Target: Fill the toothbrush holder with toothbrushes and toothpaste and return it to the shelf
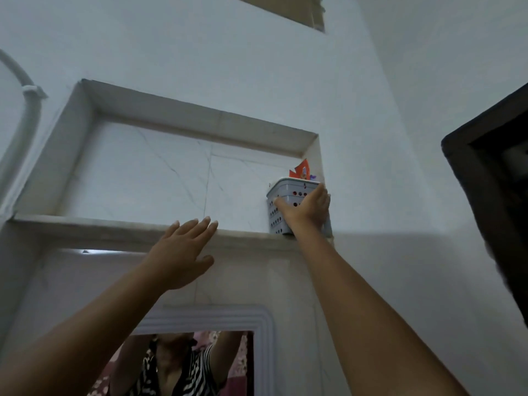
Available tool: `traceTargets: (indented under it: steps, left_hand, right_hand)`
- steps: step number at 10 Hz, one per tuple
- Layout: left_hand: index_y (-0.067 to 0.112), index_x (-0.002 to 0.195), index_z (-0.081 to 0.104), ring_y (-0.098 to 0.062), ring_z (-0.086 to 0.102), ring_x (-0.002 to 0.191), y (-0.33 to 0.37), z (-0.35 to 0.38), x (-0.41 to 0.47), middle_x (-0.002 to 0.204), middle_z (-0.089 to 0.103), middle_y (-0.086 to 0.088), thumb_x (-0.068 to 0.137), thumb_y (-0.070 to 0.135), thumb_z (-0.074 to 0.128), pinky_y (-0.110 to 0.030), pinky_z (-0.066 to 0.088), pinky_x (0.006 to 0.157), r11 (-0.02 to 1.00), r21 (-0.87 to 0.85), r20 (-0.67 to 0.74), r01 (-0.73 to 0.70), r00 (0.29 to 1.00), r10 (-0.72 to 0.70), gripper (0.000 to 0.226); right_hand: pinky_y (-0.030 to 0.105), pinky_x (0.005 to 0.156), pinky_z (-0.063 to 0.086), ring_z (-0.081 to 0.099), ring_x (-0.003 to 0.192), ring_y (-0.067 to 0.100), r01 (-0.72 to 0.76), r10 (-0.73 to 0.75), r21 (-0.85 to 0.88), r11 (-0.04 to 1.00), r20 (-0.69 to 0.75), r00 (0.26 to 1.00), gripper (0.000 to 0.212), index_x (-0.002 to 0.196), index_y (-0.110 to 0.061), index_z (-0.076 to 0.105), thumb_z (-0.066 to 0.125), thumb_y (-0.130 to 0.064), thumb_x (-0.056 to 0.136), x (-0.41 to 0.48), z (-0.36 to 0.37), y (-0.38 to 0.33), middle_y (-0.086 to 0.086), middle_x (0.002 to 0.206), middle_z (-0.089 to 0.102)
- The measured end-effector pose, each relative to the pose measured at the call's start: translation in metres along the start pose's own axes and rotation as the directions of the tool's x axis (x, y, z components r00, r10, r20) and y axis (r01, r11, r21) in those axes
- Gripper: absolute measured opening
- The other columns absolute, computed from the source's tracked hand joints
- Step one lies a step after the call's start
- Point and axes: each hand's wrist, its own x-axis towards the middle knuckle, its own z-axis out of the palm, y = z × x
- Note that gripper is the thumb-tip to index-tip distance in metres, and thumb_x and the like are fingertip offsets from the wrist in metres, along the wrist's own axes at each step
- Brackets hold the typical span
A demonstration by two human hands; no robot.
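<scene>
A grey perforated toothbrush holder (pixel 285 195) stands at the right end of a recessed wall shelf (pixel 114 225), against the niche's right side. A red toothpaste tube (pixel 300 170) and a purple toothbrush tip (pixel 313 176) stick out of its top. My right hand (pixel 307 208) is wrapped around the holder's front, thumb on the left face. My left hand (pixel 183 252) is held flat with fingers spread just below the shelf's front edge, holding nothing.
The niche has marble-look tile at its back (pixel 171 172). Below the shelf hangs a white-framed mirror (pixel 200 364) reflecting a person. A dark door frame (pixel 491 172) stands at the right. A white pipe (pixel 25 110) runs up the left wall.
</scene>
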Motion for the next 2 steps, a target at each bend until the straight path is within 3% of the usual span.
traceTargets:
  steps: [1,2]
  left_hand:
    - [0.027,0.154,-0.006,-0.016,-0.007,0.153,-0.0007,0.0024,-0.0023,0.165,-0.008,0.003,0.097,0.042,0.038,-0.039,-0.006,0.124,1.0,-0.017,-0.004,-0.003,1.0,0.003,0.073]
    - [0.024,0.154,-0.007,-0.017,-0.009,0.153,0.0032,-0.001,-0.0007,0.165,-0.01,0.002,0.098,0.042,0.038,-0.04,-0.005,0.124,1.0,0.005,0.018,-0.001,1.0,0.001,0.074]
  right_hand:
    - [0.042,0.133,-0.004,-0.005,0.167,0.032,0.067,-0.068,-0.082,0.994,-0.005,0.998,0.123,0.168,0.0,-0.006,0.072,-0.059,0.093,0.0004,0.0084,0.0127,0.018,0.179,-0.004]
    - [0.041,0.132,-0.006,-0.009,0.166,0.031,0.102,-0.094,-0.146,0.984,0.061,0.994,0.115,0.167,0.0,-0.009,0.061,-0.06,0.099,-0.0018,0.0061,0.0127,0.018,0.178,-0.01]
